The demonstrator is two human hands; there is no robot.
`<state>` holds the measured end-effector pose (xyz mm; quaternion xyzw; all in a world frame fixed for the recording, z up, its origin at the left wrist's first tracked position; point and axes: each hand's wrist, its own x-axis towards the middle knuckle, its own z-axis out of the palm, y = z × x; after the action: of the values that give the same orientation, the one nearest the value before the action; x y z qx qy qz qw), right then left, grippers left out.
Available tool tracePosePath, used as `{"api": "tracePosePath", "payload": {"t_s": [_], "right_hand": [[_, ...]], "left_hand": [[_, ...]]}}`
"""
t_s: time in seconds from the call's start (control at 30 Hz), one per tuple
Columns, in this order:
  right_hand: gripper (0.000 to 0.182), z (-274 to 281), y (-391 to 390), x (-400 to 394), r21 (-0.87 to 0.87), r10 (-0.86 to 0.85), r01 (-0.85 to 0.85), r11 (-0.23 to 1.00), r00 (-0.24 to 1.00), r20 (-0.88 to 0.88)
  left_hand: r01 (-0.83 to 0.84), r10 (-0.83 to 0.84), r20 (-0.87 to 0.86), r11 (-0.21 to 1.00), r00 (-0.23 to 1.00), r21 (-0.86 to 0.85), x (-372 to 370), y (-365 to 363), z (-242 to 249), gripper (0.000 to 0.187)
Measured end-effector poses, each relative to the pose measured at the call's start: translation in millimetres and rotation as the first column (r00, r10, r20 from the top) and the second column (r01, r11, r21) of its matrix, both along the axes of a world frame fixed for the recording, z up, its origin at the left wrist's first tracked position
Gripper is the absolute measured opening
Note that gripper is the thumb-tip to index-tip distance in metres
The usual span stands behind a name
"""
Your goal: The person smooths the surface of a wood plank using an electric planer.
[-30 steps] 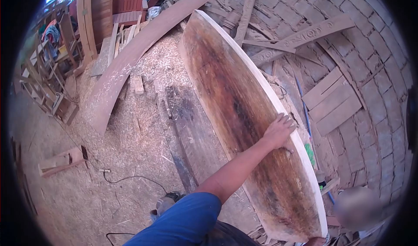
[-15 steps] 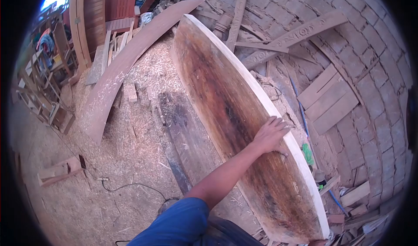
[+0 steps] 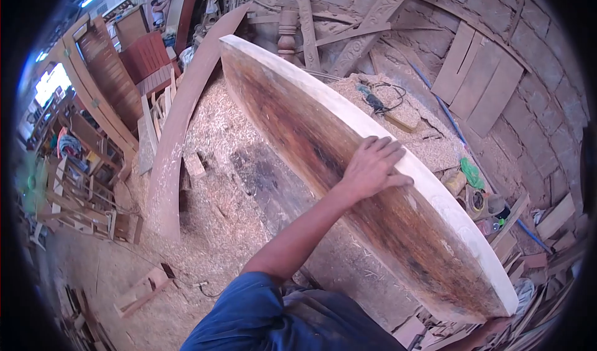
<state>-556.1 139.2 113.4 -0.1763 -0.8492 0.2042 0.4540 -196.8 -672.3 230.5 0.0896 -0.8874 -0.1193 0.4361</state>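
Observation:
A long, curved wooden slab (image 3: 292, 124) runs from upper left to lower right, tilted up on its side. Its broad face is brown with dark streaks, and its upper edge is pale, freshly cut wood. My left hand (image 3: 371, 167) grips this slab near mid-length, fingers hooked over the pale edge and thumb spread against the face. At the slab's near end, a reddish-brown shape at the bottom of the view may be my right forearm (image 3: 482, 335); its fingers are hidden. Beneath the slab lies a dark, worn board (image 3: 273, 180).
A curved brown plank (image 3: 168, 164) leans at the left over wood shavings. Beyond the slab, a power tool (image 3: 373, 101) with a cord lies on sawdust. Carved boards (image 3: 379, 18) and flat panels (image 3: 479, 80) rest by the block wall. Offcuts (image 3: 556, 217) pile at the right.
The slab has tipped so that more of its pale edge faces me. My left hand has stayed on it. The view has shifted, bringing the power tool and more of the workshop into sight.

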Motion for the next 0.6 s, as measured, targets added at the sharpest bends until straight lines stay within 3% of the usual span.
{"api": "tracePosePath", "payload": {"t_s": [0.2,0.23,0.3,0.37,0.4,0.43,0.47,0.5,0.53,0.6], "right_hand": [[0.057,26,-3,-7,-0.175,-0.16,0.206,0.963,0.955,0.248],[0.059,57,-78,39,-0.118,-0.209,0.239,0.964,0.952,0.225],[0.06,110,-170,84,0.056,0.044,-0.058,0.997,0.972,0.232],[0.062,118,-261,94,0.023,0.372,-0.378,0.925,0.918,0.141],[0.062,139,-342,131,-0.054,0.563,-0.562,0.826,0.814,0.144],[0.061,152,-402,151,-0.026,0.673,-0.686,0.727,0.704,0.227],[0.06,149,-456,158,-0.052,0.651,-0.662,0.748,0.716,0.251],[0.059,144,-501,171,-0.075,0.624,-0.633,0.77,0.723,0.295],[0.058,143,-543,184,-0.088,0.595,-0.607,0.79,0.723,0.35],[0.058,157,-619,213,-0.218,0.669,-0.652,0.726,0.595,0.446]], "left_hand": [[-0.198,0.2,0.046,0.979,0.979,-0.044,37,-120,-4,0.053],[-0.219,0.22,0.039,0.975,0.975,-0.043,46,-146,-7,0.05],[-0.235,0.235,0.015,0.972,0.972,-0.028,68,-191,-6,0.047],[-0.23,0.23,0.007,0.973,0.973,-0.02,86,-240,-5,0.043],[-0.236,0.237,0.005,0.971,0.972,-0.03,94,-262,-10,0.044],[-0.24,0.241,0.008,0.97,0.971,-0.037,104,-283,-17,0.044],[-0.25,0.25,-0.012,0.967,0.968,-0.056,110,-316,-17,0.045],[-0.276,0.279,0.113,0.96,0.953,-0.049,123,-343,-17,0.051],[-0.308,0.317,0.115,0.947,0.942,-0.089,133,-379,-19,0.053],[-0.371,0.387,0.126,0.919,0.913,-0.133,159,-442,-29,0.058]]}}
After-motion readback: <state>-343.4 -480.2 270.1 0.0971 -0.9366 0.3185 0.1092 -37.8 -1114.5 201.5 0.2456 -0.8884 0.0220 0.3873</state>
